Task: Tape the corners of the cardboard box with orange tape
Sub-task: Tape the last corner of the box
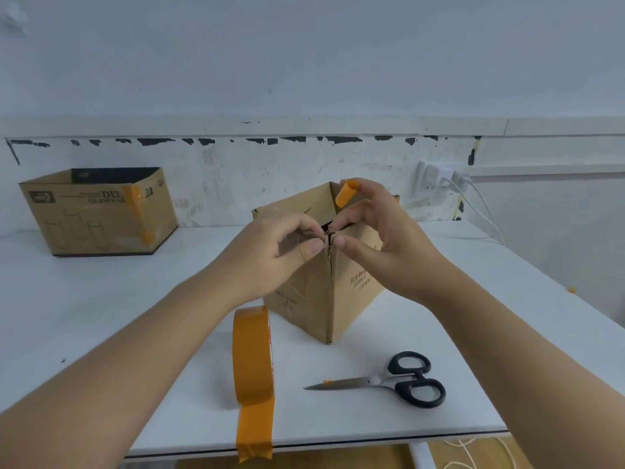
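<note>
left hand [274,252] pinching, right hand [378,242] pinching

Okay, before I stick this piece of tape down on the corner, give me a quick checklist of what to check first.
1. Tape piece ready on the right hand: ok, held at the fingertips.
2. Tape piece flat: not ok, it is curled.
3. Corner edges of the cardboard box pinched together by the left hand and right hand: ok at the top; lower down a gap shows.
4. Corner surface clean: cannot tell.
5. Tape roll and scissors close by on the table: ok.
</note>
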A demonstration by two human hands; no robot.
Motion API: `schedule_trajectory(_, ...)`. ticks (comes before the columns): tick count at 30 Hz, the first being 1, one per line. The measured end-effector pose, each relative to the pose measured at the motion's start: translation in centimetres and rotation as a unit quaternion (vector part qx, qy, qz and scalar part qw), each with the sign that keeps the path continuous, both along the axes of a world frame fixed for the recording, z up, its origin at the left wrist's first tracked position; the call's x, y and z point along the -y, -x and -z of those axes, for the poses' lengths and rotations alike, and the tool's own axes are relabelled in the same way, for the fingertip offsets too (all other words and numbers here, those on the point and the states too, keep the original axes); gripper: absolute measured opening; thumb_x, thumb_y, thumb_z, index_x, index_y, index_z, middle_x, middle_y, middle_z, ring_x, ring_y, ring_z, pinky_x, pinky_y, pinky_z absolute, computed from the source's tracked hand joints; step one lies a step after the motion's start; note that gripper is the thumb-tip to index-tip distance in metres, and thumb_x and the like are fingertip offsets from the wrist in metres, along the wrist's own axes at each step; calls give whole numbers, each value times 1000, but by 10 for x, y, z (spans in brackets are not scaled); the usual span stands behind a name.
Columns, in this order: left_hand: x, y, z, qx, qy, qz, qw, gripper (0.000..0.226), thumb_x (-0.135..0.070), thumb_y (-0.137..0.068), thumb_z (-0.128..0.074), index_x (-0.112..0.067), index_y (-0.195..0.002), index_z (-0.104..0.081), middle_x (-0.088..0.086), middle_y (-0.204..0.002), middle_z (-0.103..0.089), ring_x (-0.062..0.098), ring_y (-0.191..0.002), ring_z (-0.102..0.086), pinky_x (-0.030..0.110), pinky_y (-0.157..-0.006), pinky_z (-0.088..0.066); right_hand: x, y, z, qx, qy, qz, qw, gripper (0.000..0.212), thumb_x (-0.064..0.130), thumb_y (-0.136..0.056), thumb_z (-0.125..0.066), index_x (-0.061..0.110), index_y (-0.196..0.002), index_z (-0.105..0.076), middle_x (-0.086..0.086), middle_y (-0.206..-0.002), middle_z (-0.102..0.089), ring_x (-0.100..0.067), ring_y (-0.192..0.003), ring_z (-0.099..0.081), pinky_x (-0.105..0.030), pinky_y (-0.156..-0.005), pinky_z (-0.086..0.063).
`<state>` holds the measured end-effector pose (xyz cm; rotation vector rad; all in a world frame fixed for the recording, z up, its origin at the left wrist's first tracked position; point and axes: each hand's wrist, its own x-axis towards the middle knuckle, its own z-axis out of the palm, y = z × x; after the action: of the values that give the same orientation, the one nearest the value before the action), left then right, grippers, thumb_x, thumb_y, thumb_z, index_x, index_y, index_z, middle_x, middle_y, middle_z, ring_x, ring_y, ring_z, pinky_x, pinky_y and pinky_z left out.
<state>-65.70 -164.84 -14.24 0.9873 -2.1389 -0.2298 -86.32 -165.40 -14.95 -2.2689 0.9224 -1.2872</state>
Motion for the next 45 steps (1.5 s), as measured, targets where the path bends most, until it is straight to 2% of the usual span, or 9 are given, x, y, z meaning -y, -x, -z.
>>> schedule_trajectory(12, 4, 3, 4, -35, -6, -8, 999, 10, -38, -86, -63, -46, -87, -57, -23, -90, -61, -7, -93, -53, 3, -74, -38, 4, 7, -3, -4, -27, -8, 1000, 52, 24, -88, -67, 24, -133, -42, 12, -96, -69, -8, -106, -62, -29, -92, -46)
schedule_trajectory(16, 4, 5, 4, -29, 2, -9, 1000, 8, -35, -87, -63, -41, -89, -58, -22, -88, -60, -6, -92, -52, 2, -72, -36, 7, 7, -3, 5, -26, -16, 1000, 49, 22, -87, -69, 20, -130, -45, 10, -95, -69, -1, -117, -56, -19, -99, -39)
schedule_trajectory(19, 4, 4, 4, -22, -1, -11, 1000, 13, -35, -88, -62, -46, -88, -55, -22, -89, -60, -7, -92, -51, 1, -72, -35, 7, 7, -3, 10, -26, -18, 999, 48, 21, -86, -69, 19, -128, -46, 12, -92, -69, -2, -109, -60, -21, -98, -42)
schedule_trajectory(23, 5, 4, 4, -19, -6, -14, 1000, 15, -34, -89, -60, -47, -88, -54, -21, -91, -60, -7, -93, -50, 0, -72, -34, 6, 8, -2, 33, -33, -38, 998, 40, 17, -87, -69, 22, -122, -49, 3, -96, -70, -2, -114, -58, -21, -104, -39)
schedule_trajectory(27, 5, 5, 3, -13, -1, -16, 1000, 8, -29, -90, -61, -36, -91, -58, -20, -89, -59, -6, -91, -49, 1, -71, -34, 5, 9, -5, 48, -37, -55, 997, 37, 13, -86, -70, 25, -115, -51, -3, -94, -70, -5, -116, -58, -20, -105, -39)
schedule_trajectory(33, 5, 7, 3, -7, 6, -24, 1000, 9, -30, -90, -60, -38, -90, -57, -21, -88, -58, -8, -92, -49, 1, -68, -34, 5, 10, -7, 56, -40, -64, 996, 34, 10, -85, -70, 24, -112, -53, -7, -88, -68, -12, -104, -64, -24, -102, -43)
schedule_trajectory(37, 7, 6, 4, -16, 0, -20, 1000, 8, -32, -89, -61, -35, -95, -57, -22, -90, -57, -12, -89, -50, 0, -70, -34, 6, 5, -8, 30, -22, -50, 998, 34, 12, -86, -69, 27, -112, -51, -14, -98, -65, -11, -104, -63, -23, -101, -44)
schedule_trajectory(41, 6, 4, 3, -28, -8, -8, 1000, 22, -34, -88, -62, -36, -108, -54, -26, -100, -58, -21, -95, -49, -4, -76, -34, 7, -1, -4, 9, -8, -18, 1000, 34, 17, -88, -66, 24, -117, -50, -7, -109, -65, -9, -105, -63, -30, -102, -46)
schedule_trajectory(45, 6, 3, 4, -20, 0, -7, 1000, 21, -34, -89, -60, -37, -109, -55, -27, -101, -57, -22, -95, -48, -4, -76, -34, 6, -4, 0, 6, 2, 5, 1000, 37, 18, -90, -64, 19, -123, -49, -5, -114, -63, -10, -106, -61, -34, -101, -46)
